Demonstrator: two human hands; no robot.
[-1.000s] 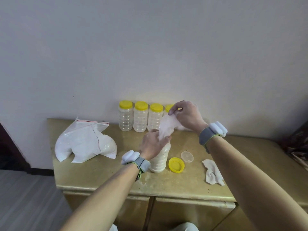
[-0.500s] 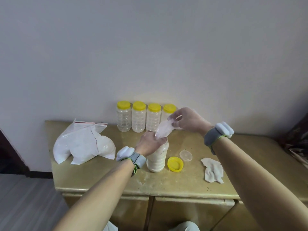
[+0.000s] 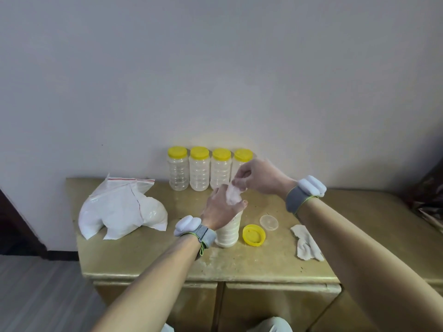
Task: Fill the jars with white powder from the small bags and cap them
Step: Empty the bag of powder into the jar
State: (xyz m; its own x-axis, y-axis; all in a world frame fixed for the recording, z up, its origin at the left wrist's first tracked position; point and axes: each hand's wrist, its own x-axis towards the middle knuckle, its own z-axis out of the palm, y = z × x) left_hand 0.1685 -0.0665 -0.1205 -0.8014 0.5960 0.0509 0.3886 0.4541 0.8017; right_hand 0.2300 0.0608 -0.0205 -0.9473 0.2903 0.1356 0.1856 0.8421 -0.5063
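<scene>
An open jar (image 3: pixel 229 232) nearly full of white powder stands on the gold cabinet top (image 3: pixel 263 262). My left hand (image 3: pixel 219 210) grips the jar's neck and covers its mouth. Above the mouth hangs a small crumpled clear bag (image 3: pixel 233 196), and my right hand (image 3: pixel 260 177) pinches its upper end. The jar's yellow cap (image 3: pixel 254 235) lies upside down just right of the jar, with a clear inner lid (image 3: pixel 269 221) behind it. Several empty yellow-capped jars (image 3: pixel 199 172) line the wall.
A large zip bag of white powder (image 3: pixel 122 210) slumps at the cabinet's left end. A crumpled white cloth (image 3: pixel 306 243) lies to the right of the yellow cap. A dark patterned object (image 3: pixel 429 200) sits at the far right edge.
My right hand has come down and closer to the jar, and the small bag has collapsed from stretched tall to a short crumpled wad. My left hand stays on the jar.
</scene>
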